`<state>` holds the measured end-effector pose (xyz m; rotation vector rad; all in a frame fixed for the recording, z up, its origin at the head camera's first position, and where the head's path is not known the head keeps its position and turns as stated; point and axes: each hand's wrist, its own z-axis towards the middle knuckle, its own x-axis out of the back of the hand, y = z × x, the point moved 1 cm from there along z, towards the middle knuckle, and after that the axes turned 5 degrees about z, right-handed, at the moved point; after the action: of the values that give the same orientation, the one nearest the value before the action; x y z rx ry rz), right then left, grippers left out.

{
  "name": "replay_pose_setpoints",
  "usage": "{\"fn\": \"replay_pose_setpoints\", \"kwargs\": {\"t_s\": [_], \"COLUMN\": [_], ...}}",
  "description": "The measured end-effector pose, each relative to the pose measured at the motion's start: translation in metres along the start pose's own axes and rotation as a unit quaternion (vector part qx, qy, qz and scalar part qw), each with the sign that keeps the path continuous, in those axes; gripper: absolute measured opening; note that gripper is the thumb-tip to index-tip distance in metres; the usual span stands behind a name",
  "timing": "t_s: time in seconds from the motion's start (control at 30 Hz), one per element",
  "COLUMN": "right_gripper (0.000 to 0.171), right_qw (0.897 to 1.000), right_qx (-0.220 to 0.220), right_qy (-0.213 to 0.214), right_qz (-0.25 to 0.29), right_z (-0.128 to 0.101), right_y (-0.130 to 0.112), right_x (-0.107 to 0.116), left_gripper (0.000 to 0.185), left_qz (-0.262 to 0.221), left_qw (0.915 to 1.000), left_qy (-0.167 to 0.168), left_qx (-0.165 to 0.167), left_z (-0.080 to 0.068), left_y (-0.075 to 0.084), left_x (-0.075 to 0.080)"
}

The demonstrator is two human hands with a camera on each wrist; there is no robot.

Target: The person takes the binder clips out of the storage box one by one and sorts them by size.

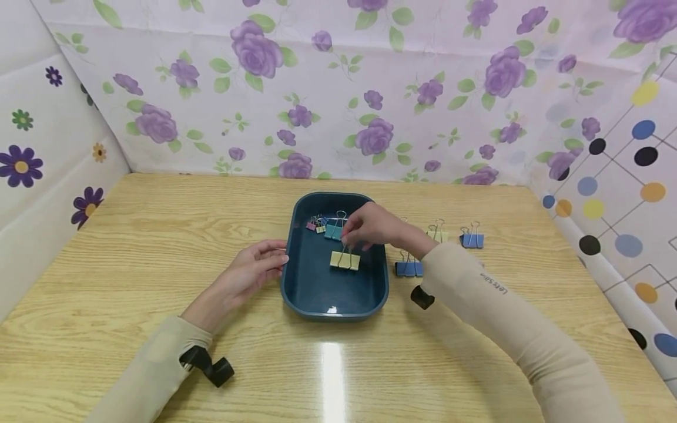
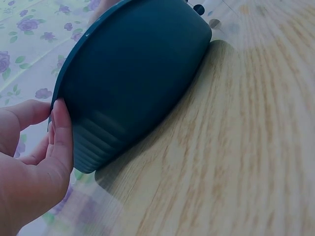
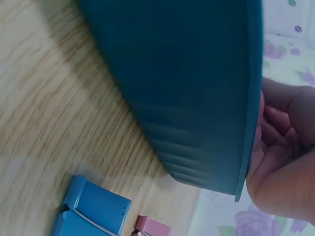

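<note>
A dark teal tray (image 1: pixel 338 312) stands mid-table. In it lie a pink binder clip (image 1: pixel 311 225), a teal one (image 1: pixel 333 231) and a yellow one (image 1: pixel 345 260). My right hand (image 1: pixel 370 226) reaches over the tray from the right, and its fingertips pinch the wire handles of the yellow clip. My left hand (image 1: pixel 259 264) rests against the tray's left rim with its fingers nearly straight. In the left wrist view the fingertips (image 2: pixel 61 130) touch the tray wall (image 2: pixel 133 73). The right wrist view shows the tray's outer wall (image 3: pixel 187 88) and part of my right hand (image 3: pixel 285 162) beyond the rim.
On the wooden table right of the tray lie a blue clip (image 1: pixel 409 268), a yellow clip (image 1: pixel 438 234) and another blue clip (image 1: pixel 472 239). The right wrist view shows a blue clip (image 3: pixel 93 209) and a pink one (image 3: pixel 152 227). Flowered cloth walls close in three sides.
</note>
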<state>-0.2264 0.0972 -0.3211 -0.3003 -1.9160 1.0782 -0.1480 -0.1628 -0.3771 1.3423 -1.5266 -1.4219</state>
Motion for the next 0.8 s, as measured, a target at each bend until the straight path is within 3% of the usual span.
{"fn": "replay_pose_setpoints", "kwargs": {"t_s": [0.3,0.8], "right_gripper": [0.016,0.017], "right_qw": [0.995,0.993], "right_qx": [-0.008,-0.008], "right_qy": [0.024,0.057], "right_qz": [0.097,0.102], "right_z": [-0.007,-0.015], "right_y": [0.005,0.005], "right_x": [0.009,0.02], "left_gripper": [0.039,0.042], "left_qz": [0.0,0.003], "left_qw": [1.0,1.0], "left_qy": [0.005,0.002], "left_qx": [0.002,0.008], "left_z": [-0.002,0.0], "left_y": [0.0,0.001], "left_x": [0.0,0.0]}}
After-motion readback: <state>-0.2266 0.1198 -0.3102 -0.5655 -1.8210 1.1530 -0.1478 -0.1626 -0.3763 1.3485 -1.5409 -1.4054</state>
